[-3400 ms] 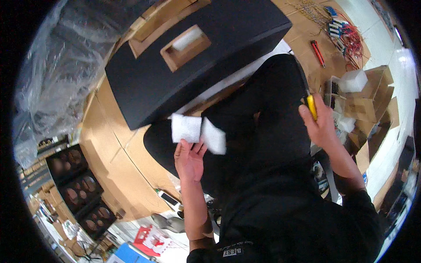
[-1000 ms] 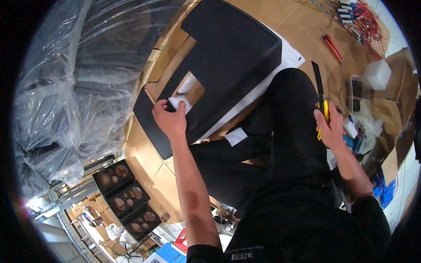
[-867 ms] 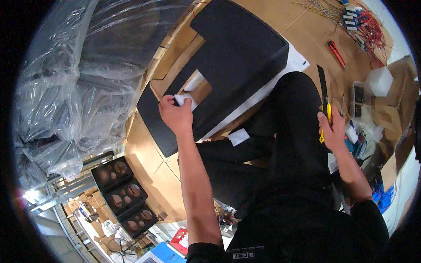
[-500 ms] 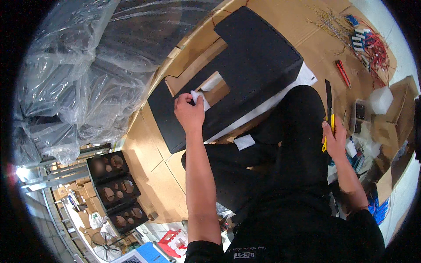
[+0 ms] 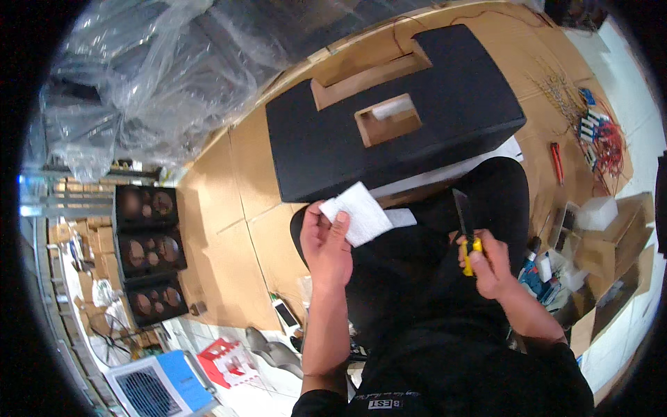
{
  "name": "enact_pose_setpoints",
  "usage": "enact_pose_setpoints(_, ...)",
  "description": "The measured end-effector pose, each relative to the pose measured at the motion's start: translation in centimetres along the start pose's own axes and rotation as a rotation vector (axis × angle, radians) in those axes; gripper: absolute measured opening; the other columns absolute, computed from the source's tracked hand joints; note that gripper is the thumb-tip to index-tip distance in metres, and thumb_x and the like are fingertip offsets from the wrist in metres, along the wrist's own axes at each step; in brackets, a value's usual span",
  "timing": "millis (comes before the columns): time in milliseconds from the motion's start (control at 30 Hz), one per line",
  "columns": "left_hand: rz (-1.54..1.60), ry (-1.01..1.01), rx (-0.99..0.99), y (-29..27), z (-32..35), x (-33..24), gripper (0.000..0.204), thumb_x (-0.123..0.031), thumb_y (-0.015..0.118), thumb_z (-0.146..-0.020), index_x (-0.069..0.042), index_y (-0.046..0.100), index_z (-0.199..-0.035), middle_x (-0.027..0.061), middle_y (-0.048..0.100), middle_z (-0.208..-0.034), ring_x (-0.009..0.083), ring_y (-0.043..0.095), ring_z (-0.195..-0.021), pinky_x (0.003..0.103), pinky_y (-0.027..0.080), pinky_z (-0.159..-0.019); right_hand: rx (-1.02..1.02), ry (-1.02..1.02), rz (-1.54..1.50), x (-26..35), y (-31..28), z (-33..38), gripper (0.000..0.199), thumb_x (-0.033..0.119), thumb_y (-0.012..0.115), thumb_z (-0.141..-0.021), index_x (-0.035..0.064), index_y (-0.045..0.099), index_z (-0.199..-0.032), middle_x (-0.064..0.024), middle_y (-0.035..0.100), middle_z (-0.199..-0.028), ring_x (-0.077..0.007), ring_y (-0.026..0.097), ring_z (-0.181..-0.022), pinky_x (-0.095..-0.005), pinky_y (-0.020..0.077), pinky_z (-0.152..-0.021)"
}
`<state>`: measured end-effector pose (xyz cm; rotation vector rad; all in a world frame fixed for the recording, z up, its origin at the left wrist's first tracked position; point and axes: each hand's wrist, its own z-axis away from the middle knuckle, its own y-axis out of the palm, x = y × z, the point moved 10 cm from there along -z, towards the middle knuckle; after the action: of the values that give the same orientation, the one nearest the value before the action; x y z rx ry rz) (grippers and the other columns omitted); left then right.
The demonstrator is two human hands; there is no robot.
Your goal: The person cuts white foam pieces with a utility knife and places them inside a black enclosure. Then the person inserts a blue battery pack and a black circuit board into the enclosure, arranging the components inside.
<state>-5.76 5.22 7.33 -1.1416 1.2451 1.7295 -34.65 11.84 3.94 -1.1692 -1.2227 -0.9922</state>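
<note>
The left hand [image 5: 326,240] is gripping a white pad [image 5: 356,213] between thumb and fingers, the pad sticking out to the right and far side of the palm. It is hovering just near of the black box [image 5: 389,115], whose far face is showing two cut-outs. The right hand [image 5: 486,260] is closing around a yellow-handled knife [image 5: 465,226], blade pointing away. Both hands are hanging over the person's dark lap. Cardboard [image 5: 229,229] is lying beneath the box.
</note>
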Motion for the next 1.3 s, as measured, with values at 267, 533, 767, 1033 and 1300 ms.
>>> enact_pose_setpoints(267, 0.02, -0.111, 0.069, -1.2, 4.8, 1.7, 0.031, -0.015, 0.062, -0.1, -0.007, 0.048, -0.126, 0.0111, 0.067, -0.104, 0.0248, 0.073, -0.082, 0.038, 0.062, -0.053, 0.113, 0.073, -0.049, 4.0, 7.4, -2.8, 0.028, 0.019, 0.074, -0.089, 0.0034, 0.059, -0.108, -0.002, 0.061, -0.074, -0.0095, 0.059, -0.064, -0.0268, 0.0463, -0.06)
enact_pose_setpoints(533, 0.126, -0.198, 0.224, -0.6, 5.6, 4.9, 0.034, -0.012, 0.069, -0.095, -0.003, 0.051, -0.122, 0.0132, 0.069, -0.107, 0.0216, 0.071, -0.087, 0.034, 0.062, -0.059, 0.064, 0.053, -0.09, 5.9, 8.9, -3.3, 0.03, 0.018, 0.082, -0.083, 0.0058, 0.061, -0.101, -0.0004, 0.064, -0.074, -0.0068, 0.06, -0.062, -0.0249, 0.0473, -0.058)
enact_pose_setpoints(767, 0.413, -0.203, 0.159, -0.1, 7.0, 6.8, 0.042, -0.006, 0.081, -0.084, -0.003, 0.059, -0.119, 0.0117, 0.07, -0.109, 0.0226, 0.068, -0.103, 0.037, 0.057, -0.086, -0.222, 0.256, -0.343, 2.7, 7.5, -1.3, 0.029, 0.006, 0.08, -0.084, -0.0004, 0.059, -0.103, -0.0054, 0.066, -0.079, -0.0103, 0.065, -0.064, -0.0253, 0.0542, -0.058)
enact_pose_setpoints(1033, 0.317, 0.048, 0.234, 0.9, 7.7, 5.5, 0.024, 0.003, 0.08, -0.081, 0.0, 0.071, -0.103, 0.0134, 0.07, -0.104, 0.023, 0.067, -0.099, 0.036, 0.054, -0.09, -0.084, 0.359, -0.384, -1.4, 8.2, 2.2, 0.035, 0.004, 0.081, -0.082, 0.0021, 0.06, -0.109, -0.0032, 0.066, -0.086, -0.0085, 0.064, -0.073, -0.0261, 0.0536, -0.065)
enact_pose_setpoints(1300, 0.061, 0.091, 0.302, 1.5, 7.6, 4.1, 0.024, 0.004, 0.079, -0.083, 0.001, 0.069, -0.104, 0.0122, 0.069, -0.099, 0.0198, 0.066, -0.096, 0.032, 0.054, -0.086, -0.142, 0.026, -0.097, 2.4, 4.0, 0.0, 0.037, 0.01, 0.082, -0.08, 0.0023, 0.067, -0.112, -0.0065, 0.067, -0.094, -0.0098, 0.063, -0.08, -0.0252, 0.0512, -0.071)
